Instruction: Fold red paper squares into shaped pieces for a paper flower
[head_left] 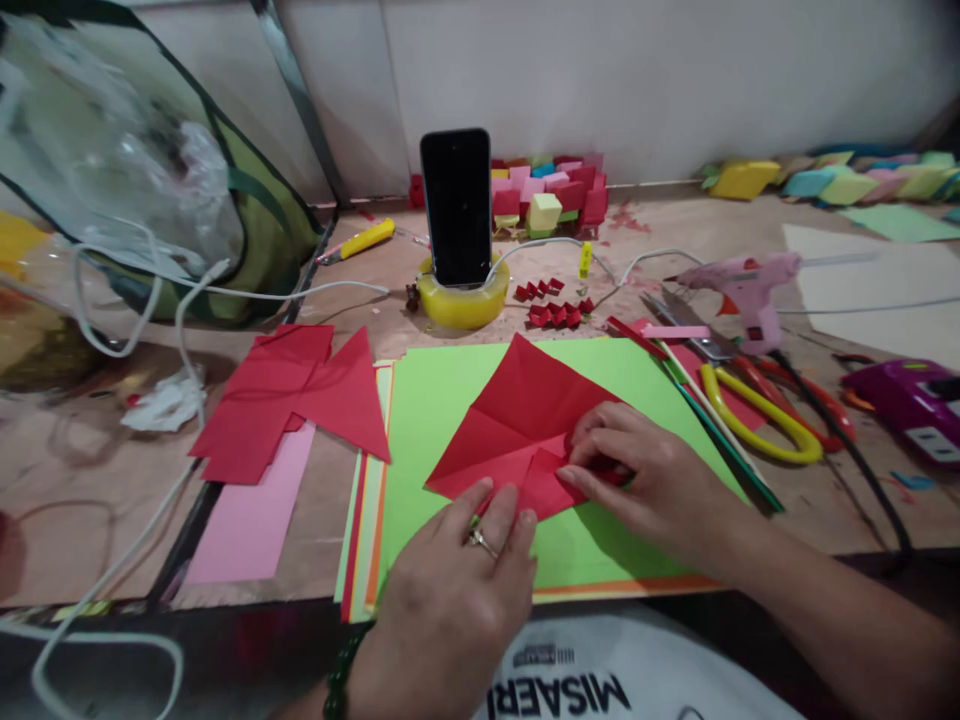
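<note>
A creased red paper sheet (pixel 517 390) lies partly folded on a stack of coloured paper, whose top sheet is light green paper (pixel 427 400). My left hand (pixel 469 570), with a ring on one finger, rests its fingertips on the near edge of the red sheet and presses it down. At the sheet's right side, my right hand (pixel 637 460) is closed in a pinch on a folded flap. The flap's far end is hidden under my right fingers. To the left lie more red paper pieces (pixel 262 400) and a pink paper strip (pixel 251 530).
A phone (pixel 457 205) stands in a yellow tape roll (pixel 463 303). Behind it are folded paper blocks (pixel 547 195). Yellow-handled scissors (pixel 757 415), a pink glue gun (pixel 750 285) and a purple device (pixel 907 410) lie right; a yellow cutter (pixel 366 240) and white cable (pixel 315 290) lie left.
</note>
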